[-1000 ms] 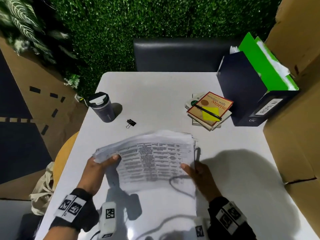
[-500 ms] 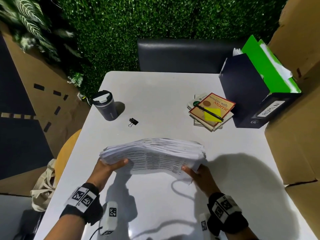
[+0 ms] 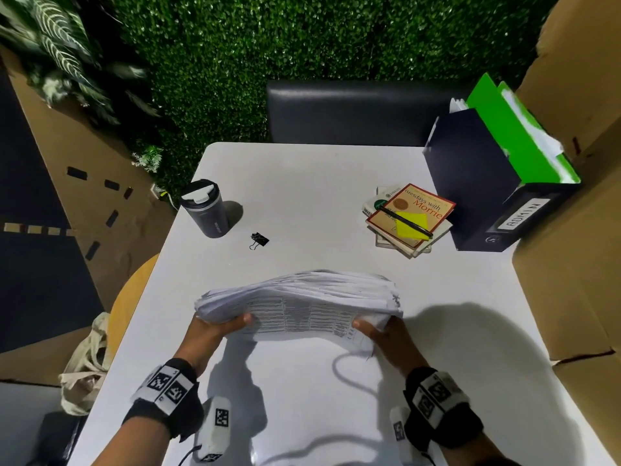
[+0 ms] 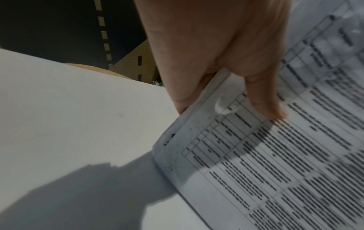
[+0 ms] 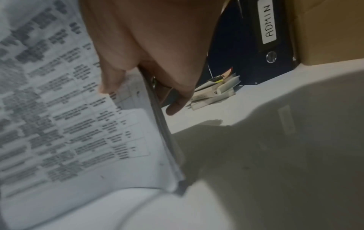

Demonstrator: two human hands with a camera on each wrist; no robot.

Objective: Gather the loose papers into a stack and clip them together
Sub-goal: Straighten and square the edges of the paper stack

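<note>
Head view: stack of papers (image 3: 299, 306) held on edge over the near half of the white table (image 3: 319, 183), printed face toward the camera. Left hand (image 3: 215, 334) grasping left end, right hand (image 3: 386, 338) grasping right end. Black binder clip (image 3: 259, 240) lying apart beyond the stack, near a dark tumbler (image 3: 205, 208). Books (image 3: 408, 218) with a pen and yellow note far right, beside an ADMIN binder (image 3: 484, 183)

Left wrist view: thumb (image 4: 263, 99) pressed on printed sheet, fingers behind the edge

Right wrist view: thumb (image 5: 110, 77) on front page, fingers (image 5: 177, 104) curled behind; lower corner of the stack touching the table
</note>
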